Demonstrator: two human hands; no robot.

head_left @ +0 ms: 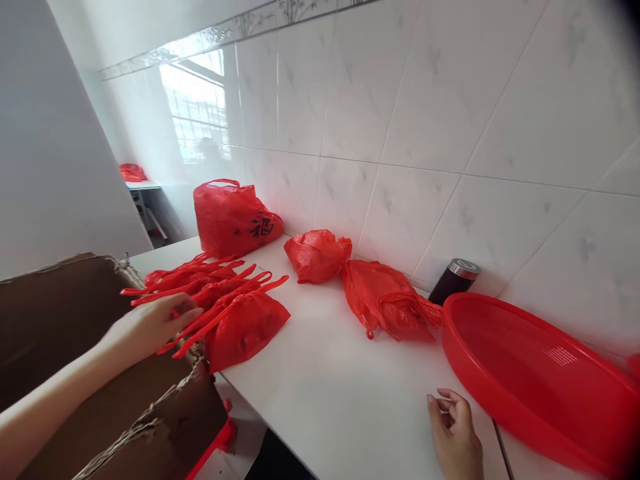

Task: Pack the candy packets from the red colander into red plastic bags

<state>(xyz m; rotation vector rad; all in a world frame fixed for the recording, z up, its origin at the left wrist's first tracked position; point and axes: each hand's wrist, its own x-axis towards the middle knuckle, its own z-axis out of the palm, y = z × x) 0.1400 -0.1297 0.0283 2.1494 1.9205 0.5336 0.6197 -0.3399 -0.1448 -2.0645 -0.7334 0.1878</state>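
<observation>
Head view: the left hand [165, 319] curls at the red bags [253, 328] along the surface [335, 400] edge, its grip unclear. The right hand [456, 430] is loosely curled, empty. Tangled handles [276, 284] could drag neighbouring bags into the carton [187, 423].

Black cup [445, 285] with silver lid [464, 268], glossy tiled wall [430, 107] with window reflection [195, 110], patterned border strip [260, 22], red basin [525, 360]

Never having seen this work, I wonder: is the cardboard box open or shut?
Open: no flap covers the part of the cardboard box in view, and its inside walls show.
</observation>
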